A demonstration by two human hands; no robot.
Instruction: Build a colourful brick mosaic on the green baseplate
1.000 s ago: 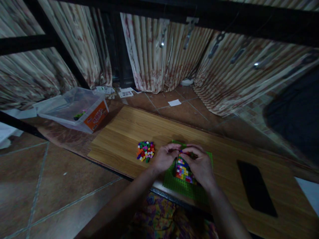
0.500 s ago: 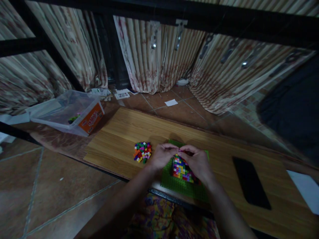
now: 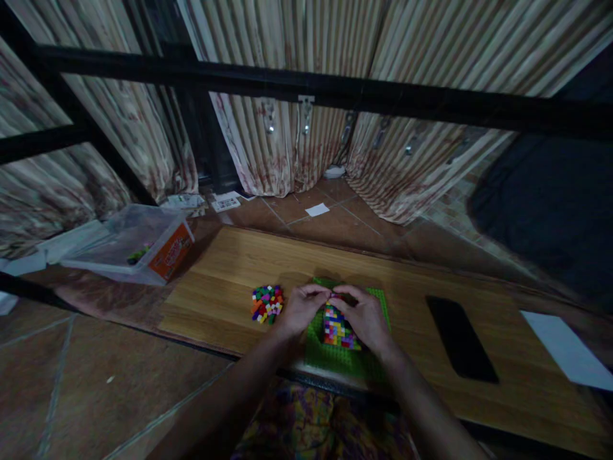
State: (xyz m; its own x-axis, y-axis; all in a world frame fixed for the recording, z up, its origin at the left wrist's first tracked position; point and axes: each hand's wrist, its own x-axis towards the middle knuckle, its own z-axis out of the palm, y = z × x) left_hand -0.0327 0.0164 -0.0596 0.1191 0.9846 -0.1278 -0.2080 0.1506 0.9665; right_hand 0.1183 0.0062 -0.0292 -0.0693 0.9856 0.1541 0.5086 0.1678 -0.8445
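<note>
A structure of small multicoloured toy building bricks point(image 3: 338, 331) stands on a green studded baseplate point(image 3: 322, 359). At its far edge the fingertips of both hands come together. My left hand point(image 3: 302, 309) is closed in a pinch there, from the left side. Opposite it, my right hand point(image 3: 364, 319) is pinched too and covers the structure's right part. Between the fingertips shows a bit of a small purple-pink brick, mostly hidden by the fingers. Left of my left hand lies a loose pile of mixed coloured bricks point(image 3: 268, 303).
The baseplate lies on a low wooden table point(image 3: 230, 268). A black flat slab, perhaps a phone point(image 3: 460, 338), and a white sheet point(image 3: 565, 348) are on the right. At the far left stands a clear plastic box point(image 3: 129, 246) with an orange label. Black metal bars point(image 3: 287, 80) cross in front of curtains.
The camera view has tilted up and shifted slightly right, so everything sits lower and farther left. Both hands stay pinched at the structure's far edge, with little visible movement.
</note>
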